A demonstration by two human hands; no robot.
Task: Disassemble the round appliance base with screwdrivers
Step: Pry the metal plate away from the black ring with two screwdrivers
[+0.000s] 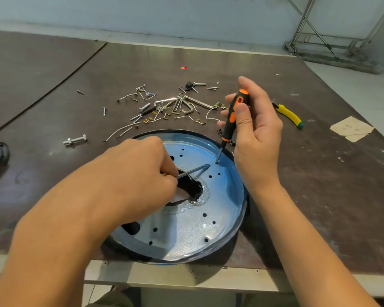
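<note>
Nearest the lens, the left forearm point(60, 235) and right forearm point(302, 235) reach over the bench point(319, 196) edge. The left hand point(142, 171) is curled round a screwdriver point(193, 171), whose bare metal shaft lies low across the round appliance base point(186, 231), tip toward the right. The right hand point(255, 134) pinches an orange-and-black screwdriver point(235, 111) nearly upright between thumb and fingers, its tip set at a small hole near the base's far right rim. The base sits flat at the bench's near edge, a ragged dark opening at its centre. Beyond it lie scattered screws and wires point(142, 120) and hex keys point(182, 105), with a yellow knife point(289, 113) to the right and a bolt point(74, 140) to the left.
</note>
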